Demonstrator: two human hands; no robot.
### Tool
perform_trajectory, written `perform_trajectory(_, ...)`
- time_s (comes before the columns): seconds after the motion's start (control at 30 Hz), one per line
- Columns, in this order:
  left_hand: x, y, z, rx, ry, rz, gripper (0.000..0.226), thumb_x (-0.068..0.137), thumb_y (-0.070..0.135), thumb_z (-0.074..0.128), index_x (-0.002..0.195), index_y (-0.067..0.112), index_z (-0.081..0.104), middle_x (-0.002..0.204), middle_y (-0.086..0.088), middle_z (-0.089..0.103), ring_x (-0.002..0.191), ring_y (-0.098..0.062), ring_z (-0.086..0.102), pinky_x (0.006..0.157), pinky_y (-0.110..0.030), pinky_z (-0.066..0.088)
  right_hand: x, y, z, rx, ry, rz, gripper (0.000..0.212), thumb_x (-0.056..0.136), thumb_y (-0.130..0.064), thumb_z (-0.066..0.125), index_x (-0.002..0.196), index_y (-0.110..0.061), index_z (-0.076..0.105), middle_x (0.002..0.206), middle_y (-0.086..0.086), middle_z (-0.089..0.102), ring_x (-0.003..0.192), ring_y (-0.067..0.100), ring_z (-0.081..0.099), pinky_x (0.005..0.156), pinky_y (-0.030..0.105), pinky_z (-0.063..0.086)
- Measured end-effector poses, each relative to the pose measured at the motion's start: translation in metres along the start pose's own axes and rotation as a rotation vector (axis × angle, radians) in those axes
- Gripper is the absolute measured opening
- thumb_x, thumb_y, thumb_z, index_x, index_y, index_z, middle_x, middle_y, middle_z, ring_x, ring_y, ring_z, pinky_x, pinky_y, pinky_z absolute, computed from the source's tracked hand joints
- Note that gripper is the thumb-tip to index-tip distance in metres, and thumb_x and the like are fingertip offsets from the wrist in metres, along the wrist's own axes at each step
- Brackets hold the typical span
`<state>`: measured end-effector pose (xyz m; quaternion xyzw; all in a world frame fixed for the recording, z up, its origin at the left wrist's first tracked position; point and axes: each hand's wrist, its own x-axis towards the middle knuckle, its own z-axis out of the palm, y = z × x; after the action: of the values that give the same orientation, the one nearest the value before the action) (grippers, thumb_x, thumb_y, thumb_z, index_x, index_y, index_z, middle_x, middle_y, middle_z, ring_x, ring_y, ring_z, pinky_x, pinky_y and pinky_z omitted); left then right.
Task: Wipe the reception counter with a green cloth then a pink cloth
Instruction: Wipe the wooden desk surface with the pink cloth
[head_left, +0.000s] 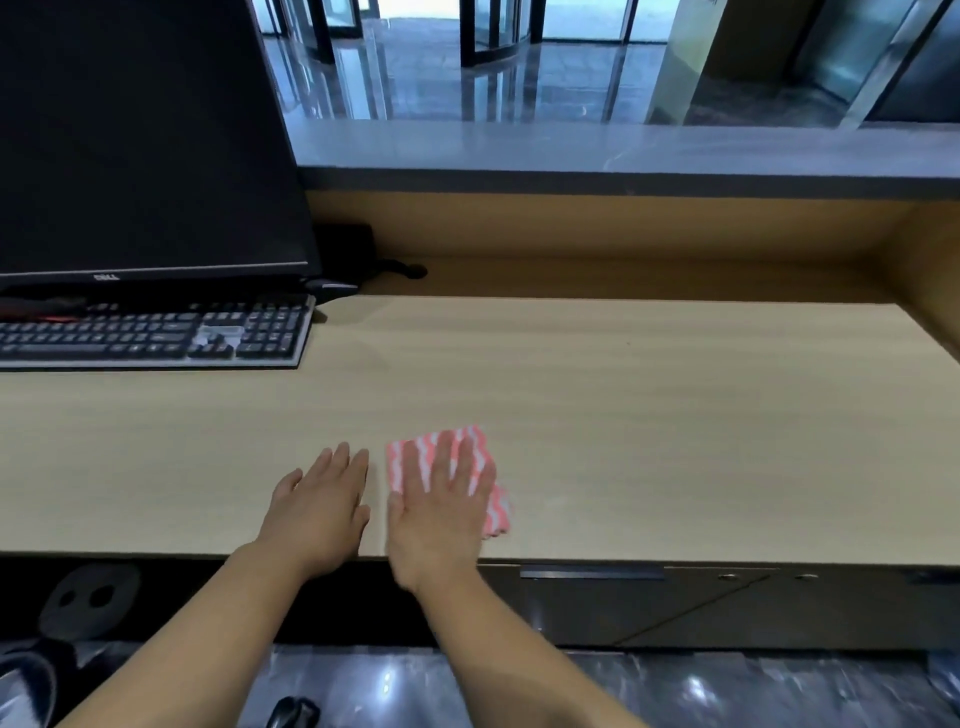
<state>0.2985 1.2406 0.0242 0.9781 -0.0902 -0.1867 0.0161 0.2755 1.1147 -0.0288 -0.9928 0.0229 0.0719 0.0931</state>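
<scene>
Near edge first: left hand lying flat on bare reception counter, fingers straight and close together, holding nothing. Just beside it, right hand pressing palm-down on folded pink cloth, fingers straight, slightly spread, not curled round the fabric. Cloth flat on the counter close to the front edge, pink-white stripes showing past the fingertips and at the right side. No green cloth anywhere in view.

Judging from that: green pass probably finished, pink pass in hand. Cannot tell how much surface is covered; no wipe marks readable. Left to do, by estimate: wide stretch of counter to the right and toward the back.

Farther back on the left: keyboard on the counter, well apart from the cloth, dark monitor behind it; probably needs wiping round. Farthest: grey raised ledge above the desk, touched by neither hand.
</scene>
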Motion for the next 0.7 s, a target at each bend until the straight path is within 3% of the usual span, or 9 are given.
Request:
perform_trajectory(0.07,-0.001,-0.011,0.003,-0.015,-0.002,-0.026,0.061,0.101,0.03,0.026,0.154,0.022,-0.003,0.162,-0.001,-0.008,0.149,-0.016,-0.006,0.119,-0.038,0.005,0.003,-0.025,0.011,0.0,-0.02,-0.207,0.063,0.096,-0.038,0.006,0.157,-0.023,0.004,0.161,0.017,-0.011,0.146,0.038,-0.019,0.11,0.056,-0.02)
perform_trajectory(0.13,-0.003,-0.02,0.005,-0.02,-0.008,-0.043,0.059,0.102,0.032,0.02,0.154,0.022,-0.007,0.162,-0.002,-0.011,0.149,-0.017,-0.008,0.119,-0.037,0.004,0.014,-0.028,0.013,0.005,0.025,-0.38,0.064,0.094,-0.04,0.013,0.154,-0.021,0.027,0.162,0.015,0.013,0.15,0.035,-0.001,0.113,0.055,-0.011)
perform_trajectory(0.2,-0.004,-0.023,0.007,-0.021,-0.006,-0.034,0.059,0.103,0.036,0.018,0.154,0.022,-0.009,0.161,-0.002,-0.011,0.149,-0.017,-0.009,0.119,-0.036,0.004,0.034,-0.007,0.008,-0.026,0.018,-0.464,0.056,0.101,-0.045,0.018,0.155,-0.031,0.022,0.164,0.007,0.008,0.15,0.028,-0.006,0.117,0.051,-0.011)
perform_trajectory(0.3,-0.002,-0.02,0.009,-0.025,-0.008,-0.014,0.06,0.103,0.04,0.018,0.154,0.022,-0.008,0.161,-0.001,-0.011,0.149,-0.016,-0.008,0.12,-0.036,0.003,0.062,0.048,-0.012,-0.078,0.015,-0.345,0.052,0.102,-0.05,0.007,0.152,-0.047,-0.002,0.164,-0.002,-0.008,0.148,0.024,-0.02,0.117,0.048,-0.013)
perform_trajectory(0.43,0.001,-0.018,0.014,-0.031,-0.026,0.004,0.059,0.103,0.041,0.017,0.154,0.023,-0.007,0.161,0.002,-0.011,0.149,-0.014,-0.008,0.12,-0.039,0.0,0.087,0.127,-0.033,-0.125,-0.003,-0.024,0.06,0.091,-0.053,-0.01,0.151,-0.048,-0.01,0.164,-0.005,-0.009,0.147,0.028,-0.023,0.117,0.052,-0.008)
perform_trajectory(0.57,0.004,-0.018,0.016,-0.049,0.001,0.013,0.058,0.103,0.039,0.017,0.154,0.023,-0.006,0.162,0.003,-0.009,0.149,-0.013,-0.008,0.119,-0.039,0.0,0.091,0.152,-0.048,0.001,-0.101,0.297,0.055,0.101,-0.049,0.003,0.153,-0.041,-0.011,0.162,0.004,-0.019,0.146,0.027,-0.025,0.117,0.051,-0.014)
perform_trajectory(0.63,0.005,-0.018,0.016,-0.053,0.007,0.014,0.058,0.103,0.039,0.016,0.154,0.023,-0.005,0.162,0.003,-0.008,0.149,-0.014,-0.008,0.119,-0.039,0.001,0.088,0.127,-0.043,0.005,-0.084,0.316,0.055,0.102,-0.046,0.007,0.154,-0.037,-0.01,0.162,0.006,-0.02,0.146,0.029,-0.024,0.116,0.053,-0.014)
perform_trajectory(0.7,0.009,-0.019,0.015,-0.05,0.011,0.013,0.057,0.103,0.039,0.016,0.154,0.022,-0.005,0.162,0.003,-0.008,0.149,-0.014,-0.008,0.119,-0.039,0.001,0.08,0.088,-0.033,-0.035,-0.03,0.19,0.056,0.103,-0.044,0.009,0.155,-0.035,-0.008,0.162,0.008,-0.018,0.146,0.032,-0.023,0.116,0.055,-0.012)
